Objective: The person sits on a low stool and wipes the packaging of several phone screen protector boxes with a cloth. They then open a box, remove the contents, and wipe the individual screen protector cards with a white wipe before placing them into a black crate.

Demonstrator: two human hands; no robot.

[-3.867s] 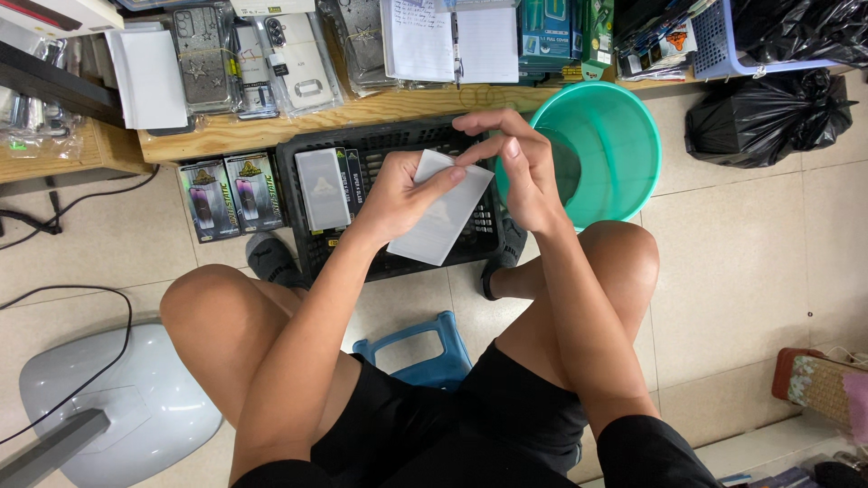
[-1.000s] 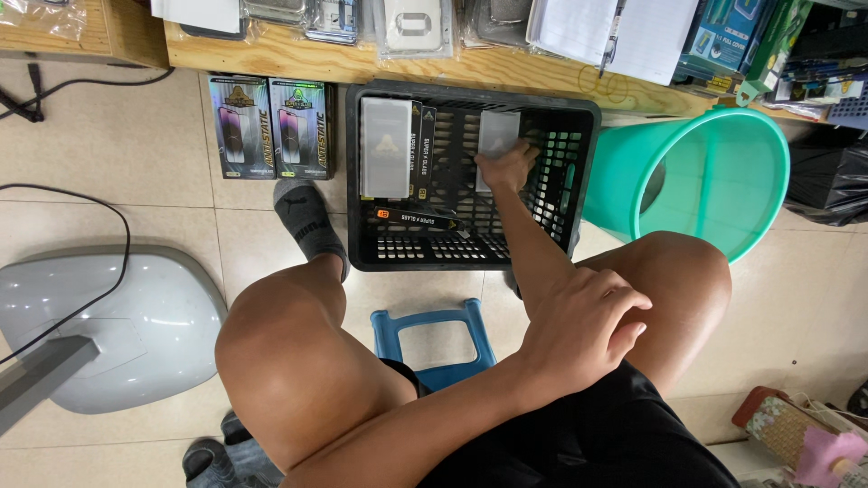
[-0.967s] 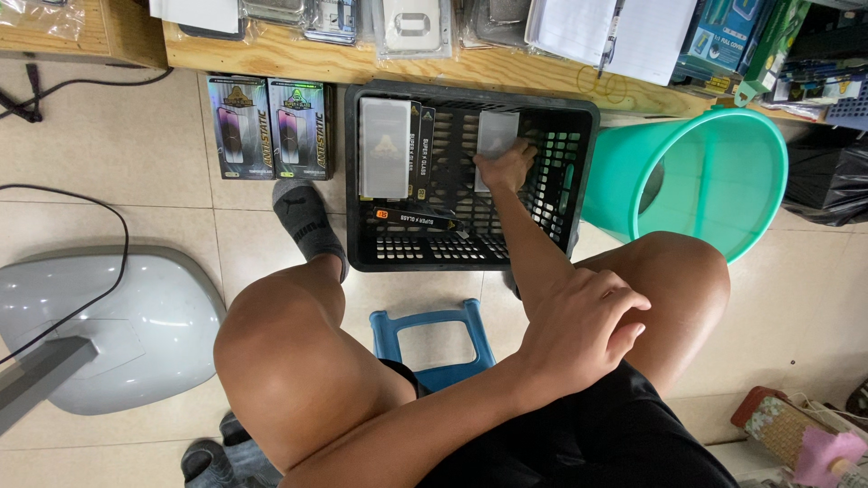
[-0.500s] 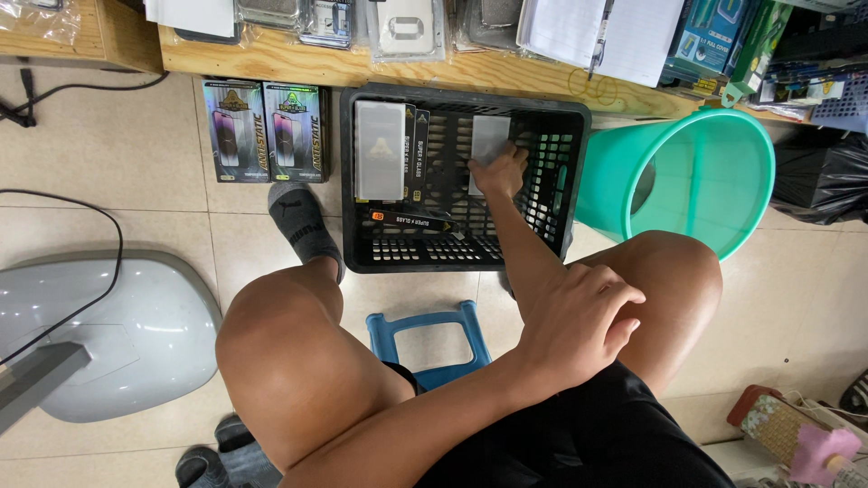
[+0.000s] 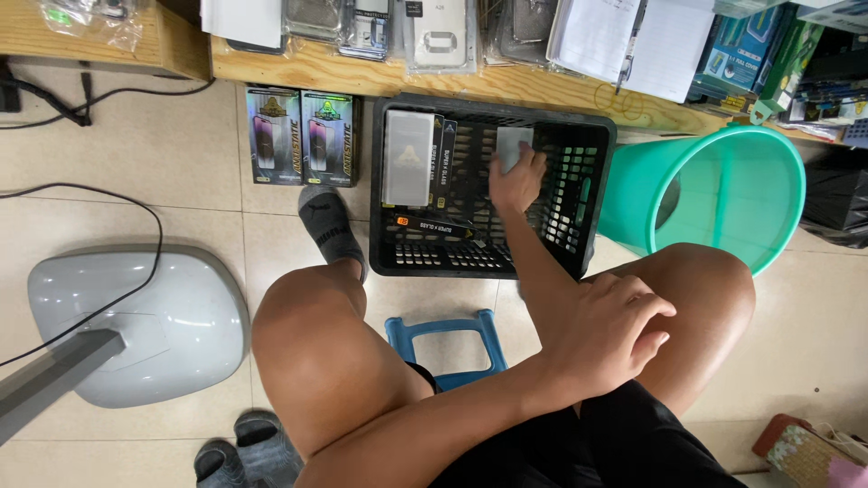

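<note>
Black plastic basket (image 5: 592,194) sits on the tiled floor against the wooden counter (image 5: 298,68), between the person's feet and a teal bucket (image 5: 723,194) tipped just to its right. The right hand (image 5: 517,179) reaches into the basket and its fingers close on a small pale grey packet (image 5: 513,145) standing near the far wall. The left hand (image 5: 608,333) is well apart from it, crossed over and resting loosely curled on the right knee, holding nothing. Also in the basket are a larger flat grey box (image 5: 407,158) at the left and slim dark boxes (image 5: 434,226) lying on the bottom. Two dark printed boxes (image 5: 298,136) stand left of the basket, and a blue stool (image 5: 443,330) shows between the thighs.
</note>
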